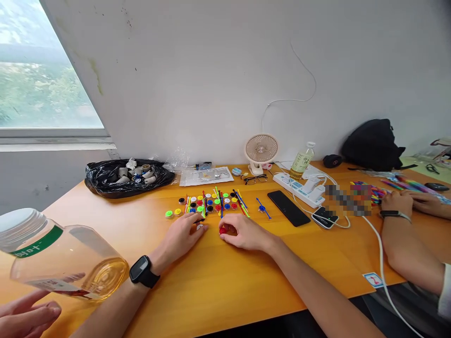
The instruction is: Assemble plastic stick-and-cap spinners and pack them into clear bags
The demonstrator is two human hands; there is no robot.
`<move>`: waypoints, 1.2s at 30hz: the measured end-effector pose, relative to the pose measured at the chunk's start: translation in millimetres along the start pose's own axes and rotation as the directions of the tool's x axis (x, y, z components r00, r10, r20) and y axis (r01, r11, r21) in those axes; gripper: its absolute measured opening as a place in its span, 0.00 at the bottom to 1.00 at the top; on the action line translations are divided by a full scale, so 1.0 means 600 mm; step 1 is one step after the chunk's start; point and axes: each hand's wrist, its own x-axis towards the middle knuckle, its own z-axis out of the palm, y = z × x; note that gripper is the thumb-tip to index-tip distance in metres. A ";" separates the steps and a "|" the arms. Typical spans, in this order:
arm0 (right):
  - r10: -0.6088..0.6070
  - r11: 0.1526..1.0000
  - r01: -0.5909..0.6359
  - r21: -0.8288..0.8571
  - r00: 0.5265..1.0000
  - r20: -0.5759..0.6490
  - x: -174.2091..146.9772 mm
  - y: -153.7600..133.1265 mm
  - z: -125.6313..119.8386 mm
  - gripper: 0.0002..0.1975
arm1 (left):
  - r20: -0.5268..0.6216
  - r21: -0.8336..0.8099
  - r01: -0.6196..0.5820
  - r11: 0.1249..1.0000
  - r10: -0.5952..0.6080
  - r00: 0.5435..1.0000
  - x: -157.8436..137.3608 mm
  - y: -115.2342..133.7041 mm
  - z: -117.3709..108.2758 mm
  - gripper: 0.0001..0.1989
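My left hand (pixel 183 237), with a black watch at its wrist, rests on the table with its fingers curled round a small white disc (pixel 200 226). To its right, my right hand (pixel 244 232) pinches a small red disc (pixel 222 230) between thumb and fingers, partly covering it. Just beyond both hands lie rows of small round discs in several colours, among them a yellow disc (pixel 178 212) and a green disc (pixel 169 214). Thin coloured plastic sticks (pixel 243 204) lie between the rows. Apart on the right is a blue piece (pixel 262 208) with slim arms.
A large bottle (pixel 70 263) looms at left beside another person's hand (pixel 28 314). Behind are a black bag (pixel 105 180), a fan (pixel 261 149) and glasses (pixel 255 179). Rightward lie a phone (pixel 288 208), power strip (pixel 299 190), drink bottle (pixel 302 162) and a co-worker's hands (pixel 397 205).
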 end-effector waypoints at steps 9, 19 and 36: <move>-0.019 1.000 0.019 0.009 0.999 -0.032 0.004 -0.011 0.011 0.03 | -0.182 0.082 0.043 0.996 -0.027 0.983 0.004 -0.022 -0.017 0.14; -0.034 0.999 0.032 -0.030 0.997 -0.064 0.001 -0.010 0.013 0.09 | -0.326 0.050 0.143 0.988 -0.120 0.938 0.016 -0.054 -0.029 0.18; -0.052 0.998 0.050 -0.029 0.992 -0.114 0.008 -0.021 0.020 0.04 | -0.107 0.031 -0.053 0.998 0.056 0.993 0.007 -0.045 -0.029 0.11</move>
